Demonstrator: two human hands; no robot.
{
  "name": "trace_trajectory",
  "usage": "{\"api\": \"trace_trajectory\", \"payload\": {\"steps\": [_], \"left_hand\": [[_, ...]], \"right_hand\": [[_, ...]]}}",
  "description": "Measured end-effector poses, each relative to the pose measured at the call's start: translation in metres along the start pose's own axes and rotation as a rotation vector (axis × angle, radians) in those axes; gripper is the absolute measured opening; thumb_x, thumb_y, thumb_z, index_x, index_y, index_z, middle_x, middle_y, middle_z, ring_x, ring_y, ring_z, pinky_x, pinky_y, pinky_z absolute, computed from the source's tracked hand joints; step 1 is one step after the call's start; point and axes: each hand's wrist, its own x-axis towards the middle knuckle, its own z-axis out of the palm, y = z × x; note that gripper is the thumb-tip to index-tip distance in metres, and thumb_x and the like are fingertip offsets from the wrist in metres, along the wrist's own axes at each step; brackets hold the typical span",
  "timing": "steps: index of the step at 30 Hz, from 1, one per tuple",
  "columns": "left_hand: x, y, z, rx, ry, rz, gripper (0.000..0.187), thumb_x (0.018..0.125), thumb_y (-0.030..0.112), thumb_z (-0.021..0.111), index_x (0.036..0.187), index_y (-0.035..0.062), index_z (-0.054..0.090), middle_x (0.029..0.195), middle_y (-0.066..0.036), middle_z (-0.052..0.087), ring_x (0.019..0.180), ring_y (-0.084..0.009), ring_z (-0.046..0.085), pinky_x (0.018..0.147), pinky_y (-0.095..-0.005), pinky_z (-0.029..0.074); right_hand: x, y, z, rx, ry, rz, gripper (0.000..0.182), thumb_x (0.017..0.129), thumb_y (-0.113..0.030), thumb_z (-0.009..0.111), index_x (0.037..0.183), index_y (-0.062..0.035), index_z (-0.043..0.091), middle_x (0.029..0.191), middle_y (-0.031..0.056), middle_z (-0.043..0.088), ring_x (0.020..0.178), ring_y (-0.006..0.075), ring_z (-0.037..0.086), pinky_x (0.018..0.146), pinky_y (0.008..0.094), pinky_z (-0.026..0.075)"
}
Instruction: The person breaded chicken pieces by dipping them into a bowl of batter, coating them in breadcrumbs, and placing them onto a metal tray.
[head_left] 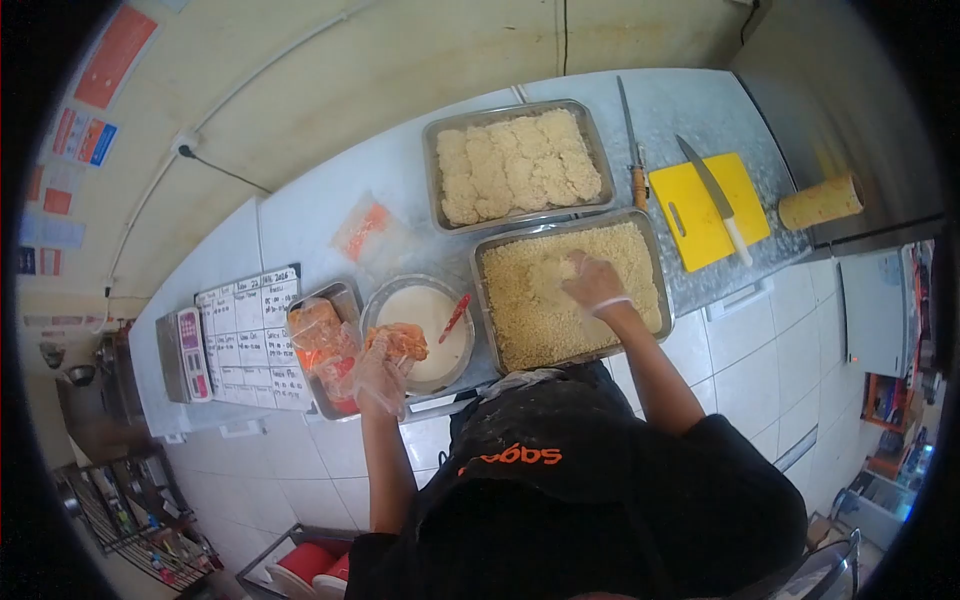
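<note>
My left hand [378, 378], in a clear plastic glove, is closed around a piece of raw, orange-tinted meat [402, 342] above the near left rim of a bowl of white batter [412, 310]. A red-handled utensil [457, 314] leans at the bowl's right side. Gloved as well, my right hand [597, 284] is over a metal tray of breadcrumbs [530, 330], its fingers bent around a pale clump of crumbs. Left of the bowl, a smaller metal tray [330, 402] holds bagged raw meat [322, 335], partly behind my left hand.
Behind the crumb tray stands a tray of breaded pieces [515, 165]. To the right are a sharpening steel [637, 178] and a knife [715, 185] on a yellow cutting board [690, 220]. A plastic bag [368, 232], a written whiteboard [250, 340] and a scale [190, 350] are leftward.
</note>
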Motion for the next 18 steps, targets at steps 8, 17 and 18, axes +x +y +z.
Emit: {"api": "trace_trajectory", "payload": {"steps": [8, 17, 18], "left_hand": [[-0.002, 0.001, -0.01, 0.402, 0.135, 0.105, 0.043, 0.098, 0.02, 0.063, 0.134, -0.0002, 0.051, 0.12, -0.014, 0.062, 0.105, -0.0223, 0.066, 0.081, -0.0333, 0.061], [-0.006, 0.009, -0.028, 0.572, -0.018, 0.267, 0.032, 0.093, 0.013, 0.069, 0.12, -0.0006, 0.06, 0.105, -0.008, 0.067, 0.092, -0.0158, 0.066, 0.075, -0.0273, 0.059], [-0.006, 0.01, -0.029, 0.604, -0.001, 0.278, 0.031, 0.093, 0.013, 0.069, 0.12, 0.0003, 0.06, 0.106, -0.008, 0.067, 0.091, -0.0158, 0.067, 0.075, -0.0275, 0.06]], "right_hand": [[-0.004, 0.023, -0.051, -0.265, -0.117, -0.357, 0.043, 0.075, -0.024, 0.074, 0.114, -0.0074, 0.067, 0.095, 0.0229, 0.068, 0.097, 0.0408, 0.064, 0.087, 0.0467, 0.051], [0.054, -0.058, -0.125, -0.336, -0.259, -0.413, 0.048, 0.079, -0.026, 0.076, 0.122, -0.0095, 0.064, 0.11, 0.0229, 0.065, 0.108, 0.0383, 0.06, 0.097, 0.0437, 0.046], [0.065, -0.075, -0.13, -0.342, -0.285, -0.416, 0.05, 0.078, -0.027, 0.076, 0.124, -0.0098, 0.063, 0.111, 0.0227, 0.064, 0.11, 0.0376, 0.06, 0.098, 0.0438, 0.046]]}}
